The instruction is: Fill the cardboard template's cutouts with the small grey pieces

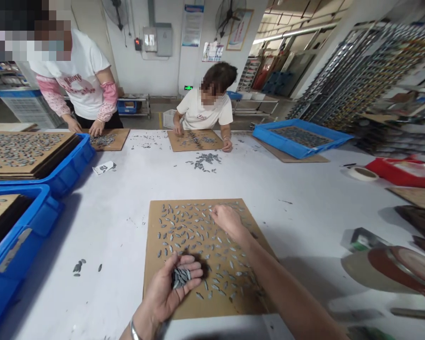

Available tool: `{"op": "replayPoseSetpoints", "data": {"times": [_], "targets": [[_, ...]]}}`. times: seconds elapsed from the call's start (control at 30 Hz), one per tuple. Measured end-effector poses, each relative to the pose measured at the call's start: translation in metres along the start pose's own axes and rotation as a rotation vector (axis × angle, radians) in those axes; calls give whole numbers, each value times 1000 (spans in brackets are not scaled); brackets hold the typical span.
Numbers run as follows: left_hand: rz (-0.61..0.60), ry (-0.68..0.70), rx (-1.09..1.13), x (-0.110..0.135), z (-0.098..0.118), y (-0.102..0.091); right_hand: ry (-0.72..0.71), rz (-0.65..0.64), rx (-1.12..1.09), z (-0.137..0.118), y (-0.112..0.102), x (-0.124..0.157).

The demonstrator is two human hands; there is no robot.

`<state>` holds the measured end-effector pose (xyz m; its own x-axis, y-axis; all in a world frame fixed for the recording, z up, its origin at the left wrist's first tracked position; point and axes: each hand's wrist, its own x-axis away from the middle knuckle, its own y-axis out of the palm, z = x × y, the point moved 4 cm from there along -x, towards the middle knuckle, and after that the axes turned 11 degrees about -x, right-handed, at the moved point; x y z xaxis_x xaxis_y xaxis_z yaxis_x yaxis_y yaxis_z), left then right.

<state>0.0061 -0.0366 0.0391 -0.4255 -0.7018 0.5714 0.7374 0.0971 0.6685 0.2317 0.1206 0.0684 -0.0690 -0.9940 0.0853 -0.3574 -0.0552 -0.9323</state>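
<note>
My left hand [163, 295] is turned palm up over the near left part of a brown board [198, 309], fingers curled around a small heap of grey leaf-shaped pieces [181, 278]. Similar grey pieces [189, 231] lie spaced apart across the board, most of them slanting. Towards the board's far edge, my right hand [227, 218] reaches down with thumb and fingertips pinched together at the surface. Whatever is between those fingertips is too small to make out. My right forearm covers part of the board's right side.
Blue trays [31, 226] with piece-covered boards stand at left; another blue tray [297, 150] sits far right. Two people work across the white table [102, 217] at boards [173, 144]. Loose pieces [207, 161] lie mid-table. A tape roll [364, 174] and a lidded container [386, 269] are at right.
</note>
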Motion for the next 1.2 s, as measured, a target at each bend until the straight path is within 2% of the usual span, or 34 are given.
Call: {"op": "replayPoseSetpoints", "data": {"times": [0.3,0.43,0.5,0.57,0.6,0.67,0.73,0.83,1.0,1.07,1.2], "targets": [[-8,-9,-15,0,-1,0,5,-47,22,3,-1,-7],[-20,-3,21,1,0,2,-23,-9,1,-8,-9,11],[-53,7,63,1,-1,4,-130,-1,-84,-26,-11,37],[-81,22,117,0,-2,6,-371,-50,-282,-55,-10,75],[-83,31,143,0,-2,6,-513,-121,-340,-70,-6,96],[-71,34,177,0,-3,6,-723,-201,-319,-95,2,134],[-62,25,185,-1,-4,6,-792,-223,-237,-109,11,157],[-66,8,171,-1,-4,6,-774,-237,-187,-114,20,164],[-93,-26,155,-1,-5,5,-747,-206,-231,-112,19,161],[-82,-29,140,-2,-7,3,-716,-145,-304,-110,17,160],[15,22,53,1,-4,-1,-599,-68,-516,-101,13,153]]}}
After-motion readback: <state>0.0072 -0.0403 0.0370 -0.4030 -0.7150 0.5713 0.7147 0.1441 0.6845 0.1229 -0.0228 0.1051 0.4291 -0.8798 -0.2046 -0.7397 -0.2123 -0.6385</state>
